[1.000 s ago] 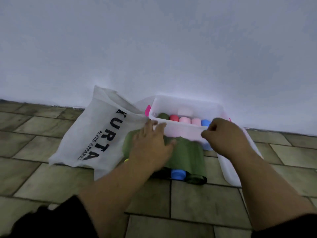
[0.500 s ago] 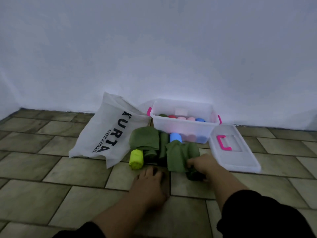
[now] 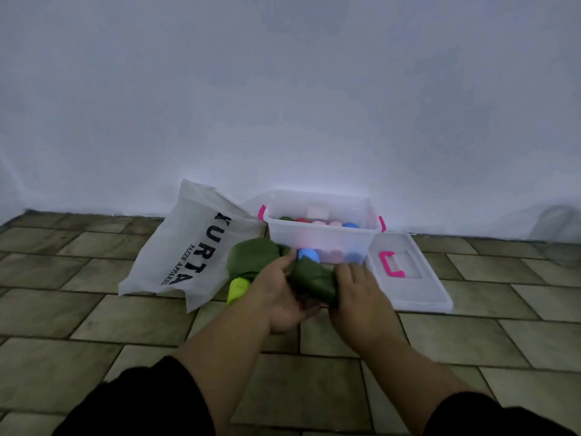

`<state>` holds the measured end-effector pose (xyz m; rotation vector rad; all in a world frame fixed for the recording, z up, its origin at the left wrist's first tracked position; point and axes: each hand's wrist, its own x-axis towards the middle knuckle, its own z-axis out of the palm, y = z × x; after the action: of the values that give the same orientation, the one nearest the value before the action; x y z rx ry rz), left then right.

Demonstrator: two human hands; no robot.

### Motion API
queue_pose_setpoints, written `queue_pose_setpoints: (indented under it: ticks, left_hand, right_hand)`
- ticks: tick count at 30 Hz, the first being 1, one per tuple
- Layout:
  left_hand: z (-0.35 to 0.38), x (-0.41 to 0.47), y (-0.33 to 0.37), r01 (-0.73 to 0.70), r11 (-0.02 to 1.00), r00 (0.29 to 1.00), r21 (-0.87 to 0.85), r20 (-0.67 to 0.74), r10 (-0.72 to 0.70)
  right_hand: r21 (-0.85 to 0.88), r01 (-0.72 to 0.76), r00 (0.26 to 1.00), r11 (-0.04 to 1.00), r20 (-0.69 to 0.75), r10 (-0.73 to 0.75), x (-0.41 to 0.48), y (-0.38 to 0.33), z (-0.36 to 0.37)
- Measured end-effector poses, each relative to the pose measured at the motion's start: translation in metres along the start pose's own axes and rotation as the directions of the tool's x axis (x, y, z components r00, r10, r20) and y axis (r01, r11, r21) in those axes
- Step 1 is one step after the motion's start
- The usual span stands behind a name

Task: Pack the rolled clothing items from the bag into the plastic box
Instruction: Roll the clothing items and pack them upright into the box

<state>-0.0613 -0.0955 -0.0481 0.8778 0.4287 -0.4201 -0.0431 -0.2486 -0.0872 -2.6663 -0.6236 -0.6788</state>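
Down on the tiled floor [image 3: 456,335], a person's two forearms reach out from dark sleeves toward the foot of a white wall. The left hand [image 3: 276,294] cups the dark green bundle [image 3: 312,280] from its nine o'clock side, thumb up and fingers curled under it. The right hand [image 3: 361,294] closes over the bundle's three o'clock edge, back of the hand showing. Both hands grip that one piece between them, just above the tiles.

At twelve o'clock from the hands stands the clear plastic box [image 3: 284,239], set against the wall, with pink catches at either end. Rolled items lie inside in a row: green, red, two pink and one blue. A loose blue roll [image 3: 308,254] lies on the floor, touching the box's front wall just beyond the bundle.

At ten o'clock a second green cloth [image 3: 251,256] lies in a heap, and a yellow-green roll [image 3: 237,290] pokes out beneath it beside the left wrist. Farther out at ten o'clock slumps the white bag [image 3: 185,247], printed "KURTA". At two o'clock the box's lid [image 3: 418,294] lies flat, its pink handle [image 3: 390,265] facing up
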Motion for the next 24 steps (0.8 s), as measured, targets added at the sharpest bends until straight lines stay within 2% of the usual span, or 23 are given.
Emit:
queue_pose_setpoints:
  ticks: [1,3,4,6,7,8,9,11,13,15,17,19,22,24]
  left_hand:
    - [-0.006,0.002,0.005,-0.005,0.999,0.999,-0.042,-0.035,0.003]
    - [-0.020,0.005,0.010,-0.048,0.998,0.985,0.041,-0.161,0.054]
    - [-0.026,0.005,0.012,-0.088,0.987,0.963,0.134,-0.243,0.119]
    - [-0.037,0.009,0.015,-0.223,0.924,0.870,0.312,-0.364,0.333]
    - [-0.038,0.009,0.017,-0.297,0.870,0.831,0.393,-0.343,0.438]
    - [-0.036,0.008,0.016,-0.347,0.815,0.827,0.465,-0.259,0.499]
    - [-0.033,0.007,0.013,-0.352,0.762,0.857,0.543,-0.140,0.496]
    - [-0.028,0.009,0.001,-0.255,0.639,0.943,0.726,0.039,0.332]
    - [-0.030,0.015,-0.011,-0.149,0.462,0.977,0.874,0.057,0.206]
    - [-0.036,0.020,-0.018,-0.053,0.362,0.981,0.930,-0.019,0.195]
    - [-0.040,0.024,-0.020,0.012,0.383,0.979,0.924,-0.088,0.183]
    - [-0.041,0.025,-0.020,0.034,0.395,0.977,0.918,-0.113,0.180]
    - [-0.042,0.027,-0.019,0.010,0.387,0.981,0.922,-0.084,0.177]
    - [-0.044,0.029,-0.020,0.000,0.409,0.986,0.913,-0.067,0.150]
  right_hand:
    - [0.000,0.047,0.997,0.999,0.062,-0.047,-0.009,-0.004,0.002]
    - [-0.042,0.099,0.983,0.994,0.161,-0.091,-0.025,-0.010,0.006]
    - [-0.067,0.124,0.974,0.990,0.201,-0.109,-0.031,-0.010,0.009]
    - [-0.103,0.170,0.949,0.980,0.285,-0.135,-0.040,-0.012,0.017]
    - [-0.085,0.186,0.932,0.979,0.331,-0.149,-0.042,-0.011,0.022]
    - [-0.057,0.193,0.915,0.980,0.370,-0.159,-0.042,-0.010,0.027]
    - [-0.025,0.184,0.902,0.983,0.401,-0.159,-0.041,-0.008,0.029]
    - [0.031,0.166,0.892,0.986,0.421,-0.163,-0.038,-0.005,0.031]
    - [0.074,0.128,0.881,0.989,0.449,-0.148,-0.036,-0.006,0.029]
    - [0.088,0.002,0.889,0.996,0.456,-0.042,-0.036,-0.012,0.028]
    - [0.062,-0.156,0.877,0.986,0.469,0.109,-0.034,-0.027,0.030]
    - [0.019,-0.234,0.846,0.972,0.497,0.193,-0.028,-0.045,0.037]
    - [-0.085,-0.190,0.781,0.978,0.590,0.203,-0.022,-0.061,0.049]
    - [-0.122,-0.205,0.764,0.971,0.601,0.237,-0.024,-0.062,0.050]
